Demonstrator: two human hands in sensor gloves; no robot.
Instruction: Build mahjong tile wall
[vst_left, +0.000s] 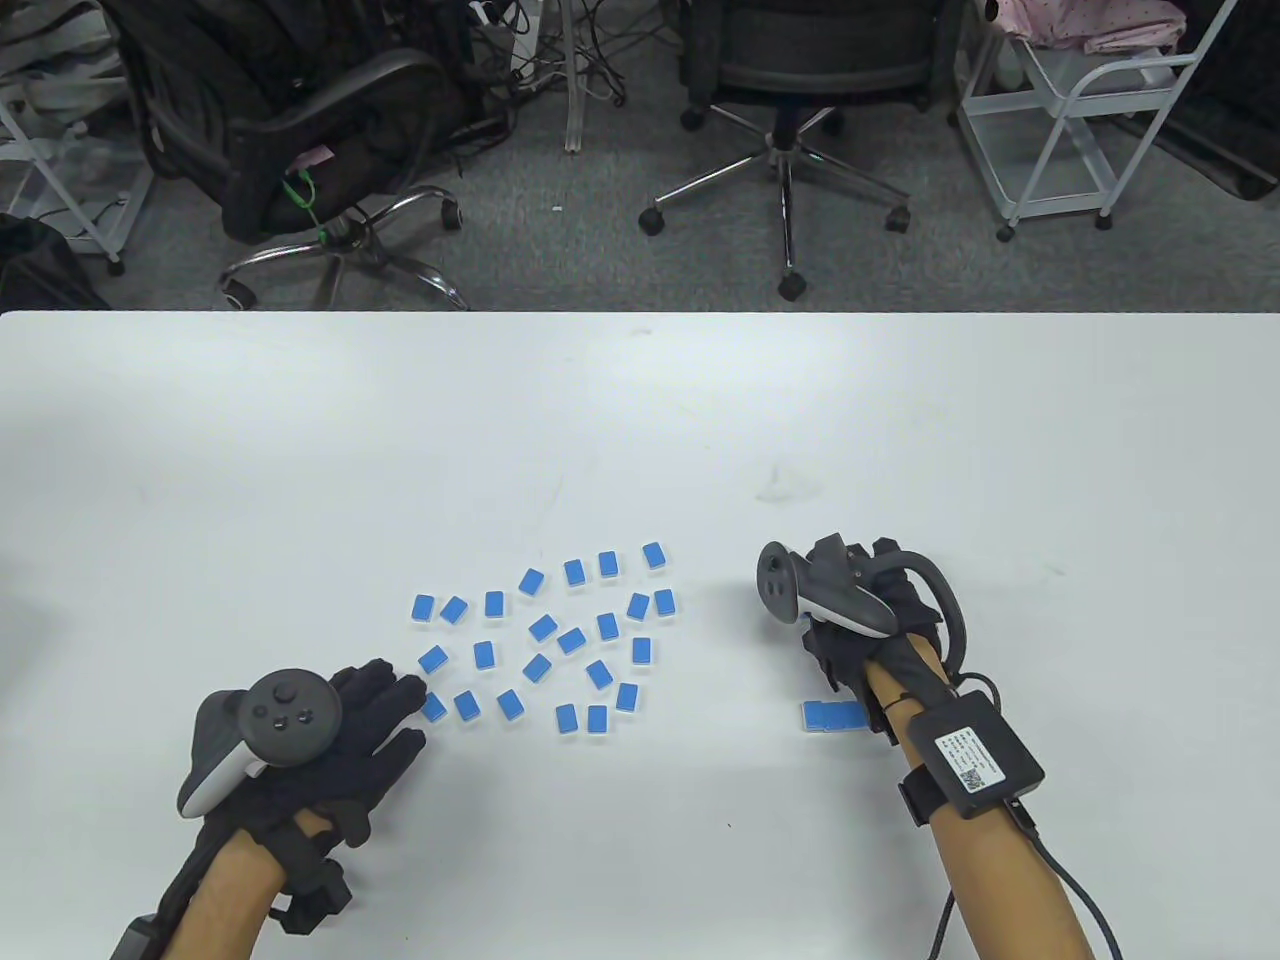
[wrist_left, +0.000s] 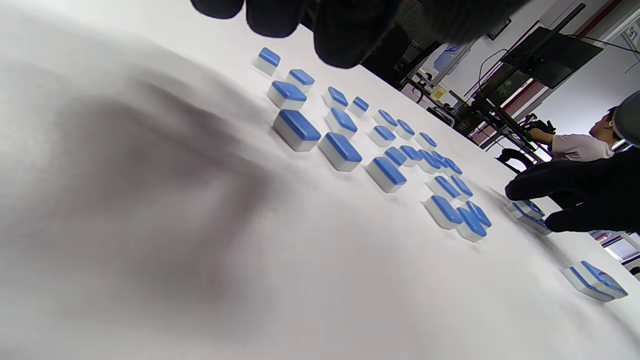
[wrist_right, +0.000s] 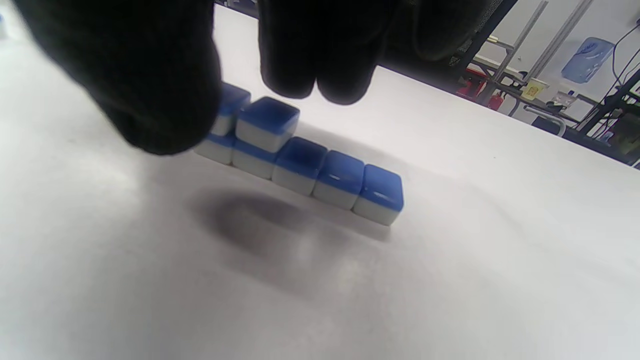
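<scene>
While our right hand (vst_left: 850, 640) hovered with nothing in its curled fingers above the started wall (wrist_right: 300, 160), and our left hand (vst_left: 330, 730) lay flat and unladen beside the loose tiles (vst_left: 560, 630) on the surface (vst_left: 640, 420), we judged a careless nudge could topple the wall's stacked end.

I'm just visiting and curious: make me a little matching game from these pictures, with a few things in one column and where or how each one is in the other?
Things:
1. left hand
2. right hand
3. scattered blue-backed mahjong tiles
4. short wall of blue-and-white stacked tiles

States:
A. partly two layers high
B. fingers spread beside the nearest loose tile
C. lying singly, blue side up
D. over the started wall

Pairs: 1-B, 2-D, 3-C, 4-A
</scene>
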